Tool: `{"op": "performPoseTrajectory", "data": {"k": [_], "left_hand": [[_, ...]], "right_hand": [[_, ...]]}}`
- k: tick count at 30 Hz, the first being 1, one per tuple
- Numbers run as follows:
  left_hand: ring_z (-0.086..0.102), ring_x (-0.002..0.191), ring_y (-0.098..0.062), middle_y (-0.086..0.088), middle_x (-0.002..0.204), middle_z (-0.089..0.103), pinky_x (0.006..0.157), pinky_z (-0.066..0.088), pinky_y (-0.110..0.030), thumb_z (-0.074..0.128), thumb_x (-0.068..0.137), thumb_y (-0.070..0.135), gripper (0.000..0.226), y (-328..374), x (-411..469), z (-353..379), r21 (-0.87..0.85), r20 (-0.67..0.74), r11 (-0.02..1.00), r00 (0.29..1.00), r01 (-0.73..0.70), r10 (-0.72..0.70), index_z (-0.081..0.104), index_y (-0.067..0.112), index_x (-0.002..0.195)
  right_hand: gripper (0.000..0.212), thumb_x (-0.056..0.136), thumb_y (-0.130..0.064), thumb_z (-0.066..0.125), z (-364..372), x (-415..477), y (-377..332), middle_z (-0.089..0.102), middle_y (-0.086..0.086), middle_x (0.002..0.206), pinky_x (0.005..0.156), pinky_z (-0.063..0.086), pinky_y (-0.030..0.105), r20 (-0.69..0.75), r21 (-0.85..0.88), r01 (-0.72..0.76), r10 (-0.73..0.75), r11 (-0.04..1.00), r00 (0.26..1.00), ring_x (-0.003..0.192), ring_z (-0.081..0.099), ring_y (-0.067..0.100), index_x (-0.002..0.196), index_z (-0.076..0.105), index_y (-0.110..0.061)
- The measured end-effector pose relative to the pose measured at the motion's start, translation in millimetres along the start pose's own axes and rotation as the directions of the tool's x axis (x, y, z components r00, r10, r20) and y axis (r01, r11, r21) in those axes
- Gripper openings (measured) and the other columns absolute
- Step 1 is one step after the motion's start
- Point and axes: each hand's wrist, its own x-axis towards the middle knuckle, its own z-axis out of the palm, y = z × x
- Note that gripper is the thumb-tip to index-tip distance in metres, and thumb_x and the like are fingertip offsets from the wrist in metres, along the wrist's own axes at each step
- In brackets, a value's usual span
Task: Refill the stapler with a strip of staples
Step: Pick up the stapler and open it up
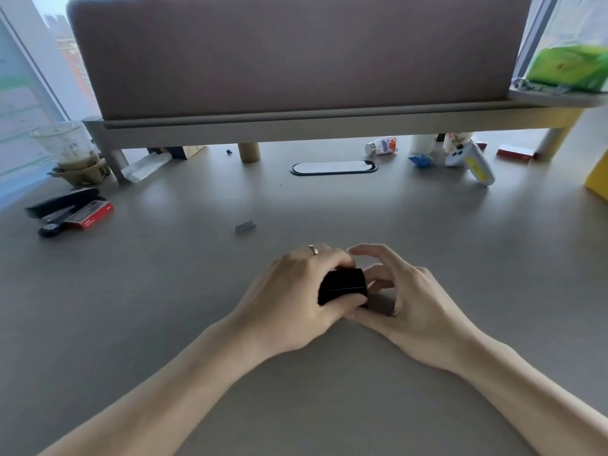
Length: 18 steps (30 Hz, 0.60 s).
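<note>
A small black stapler (343,286) sits low over the grey desk (164,291) in the middle of the view, held between both hands. My left hand (296,297) wraps over its top and left side, a ring on one finger. My right hand (408,297) touches the stapler's right end with curled fingers, thumb under it. Most of the stapler is hidden by the fingers. A short grey strip of staples (245,226) lies loose on the desk, beyond the hands and to the left.
At the far left lie a second black stapler (62,204) and a red staple box (93,214). A plastic cup (70,149) stands behind them. A raised shelf with a brown panel (296,60) spans the back; a small bottle (381,147) and white device (470,162) lie under it.
</note>
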Motion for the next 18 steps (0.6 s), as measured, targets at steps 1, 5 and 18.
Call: {"op": "performPoseTrajectory", "data": {"k": [1, 5, 18], "left_hand": [[0.068, 0.093, -0.013, 0.012, 0.100, 0.071, 0.082, 0.056, -0.039, 0.073, 0.088, 0.047, 0.029, 2, 2, 4, -0.010, -0.004, 1.000, 1.000, -0.011, 0.011, 0.068, 0.029, 0.110], [0.070, 0.093, -0.006, 0.011, 0.096, 0.074, 0.083, 0.052, -0.021, 0.070, 0.097, 0.032, 0.018, -1, -3, -4, -0.293, -0.190, 0.956, 0.978, 0.024, -0.083, 0.068, 0.018, 0.108], [0.076, 0.107, -0.029, -0.007, 0.105, 0.081, 0.101, 0.057, -0.054, 0.063, 0.098, 0.030, 0.007, -58, -68, -58, -0.608, -0.176, 0.762, 0.898, 0.224, -0.404, 0.062, 0.023, 0.096]], "right_hand": [[0.065, 0.080, -0.029, 0.084, 0, 0, 1, 0.080, -0.020, 0.098, 0.072, 0.051, 0.015, 0.001, 0.007, -0.009, 0.009, 1.000, 1.000, 0.084, 0.075, 0.009, 0.137, 0.053, -0.033], [0.071, 0.078, -0.030, 0.089, 1, 2, 4, 0.079, -0.021, 0.097, 0.071, 0.045, 0.004, -0.006, -0.007, -0.032, 0.032, 0.999, 0.999, 0.090, 0.074, 0.000, 0.138, 0.051, -0.038], [0.068, 0.079, -0.035, 0.088, 1, 2, 3, 0.079, -0.024, 0.103, 0.083, 0.044, 0.000, 0.005, -0.013, -0.064, 0.064, 0.998, 0.998, 0.100, 0.072, -0.004, 0.136, 0.050, -0.045]]}}
